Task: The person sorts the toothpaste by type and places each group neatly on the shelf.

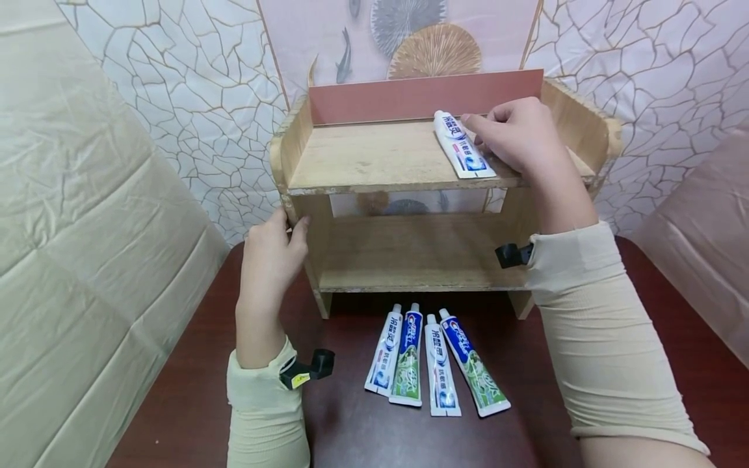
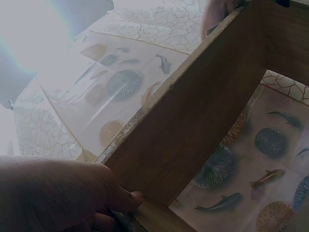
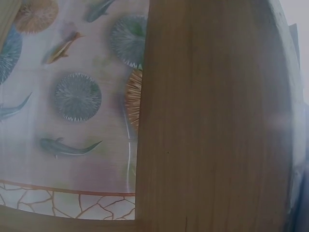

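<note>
Four toothpaste tubes point(image 1: 409, 357) on table point(image 1: 363, 435), before wooden shelf point(image 1: 374, 156).

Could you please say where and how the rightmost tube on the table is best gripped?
I'd pinch the rightmost tube across its middle, from above and the right: it lies flat on the table, its right side is free, and its cap end sits close to the neighbouring white tube.

A white and blue toothpaste tube point(image 1: 464, 146) lies slanted atop the wooden shelf point(image 1: 374, 154).
</note>
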{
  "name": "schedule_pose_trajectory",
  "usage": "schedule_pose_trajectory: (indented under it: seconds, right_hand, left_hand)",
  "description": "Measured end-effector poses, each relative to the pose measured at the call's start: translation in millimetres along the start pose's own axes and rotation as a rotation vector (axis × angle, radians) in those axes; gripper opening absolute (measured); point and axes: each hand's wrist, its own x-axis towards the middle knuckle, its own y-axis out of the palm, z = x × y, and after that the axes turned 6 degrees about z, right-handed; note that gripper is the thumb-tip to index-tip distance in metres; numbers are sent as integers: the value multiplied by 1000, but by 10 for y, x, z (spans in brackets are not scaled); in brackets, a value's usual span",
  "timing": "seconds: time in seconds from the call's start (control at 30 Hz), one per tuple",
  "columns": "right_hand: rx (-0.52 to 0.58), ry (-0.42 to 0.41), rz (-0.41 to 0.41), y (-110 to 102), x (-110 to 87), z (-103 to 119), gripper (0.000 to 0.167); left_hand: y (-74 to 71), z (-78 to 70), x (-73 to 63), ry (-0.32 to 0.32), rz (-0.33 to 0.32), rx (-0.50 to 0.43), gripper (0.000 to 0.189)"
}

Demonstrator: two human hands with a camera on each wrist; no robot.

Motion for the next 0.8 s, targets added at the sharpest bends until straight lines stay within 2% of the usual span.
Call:
schedule_pose_trajectory:
  seconds: [0.2,0.33,0.67,0.73,0.8]
  right_hand:
    - [93,28,-19,15,-30,-19,59]
    - [110,3,-56,43,-61,-36,58]
    - [105,-127,-191,119,-194,-91,56]
    - [147,-166,-212,125,-243,-104,51]
    - [241,-209,-228,133,-312,-122,45]
  left_hand:
    - [-5,36,-2,4,-6,2,25]
    - [-8,46,-6,-2,2,-4,25]
    - [-5,55,4,4,8,-2,24]
    - [-3,53,5,5,5,1,24]
    - [2,50,5,4,7,1,24]
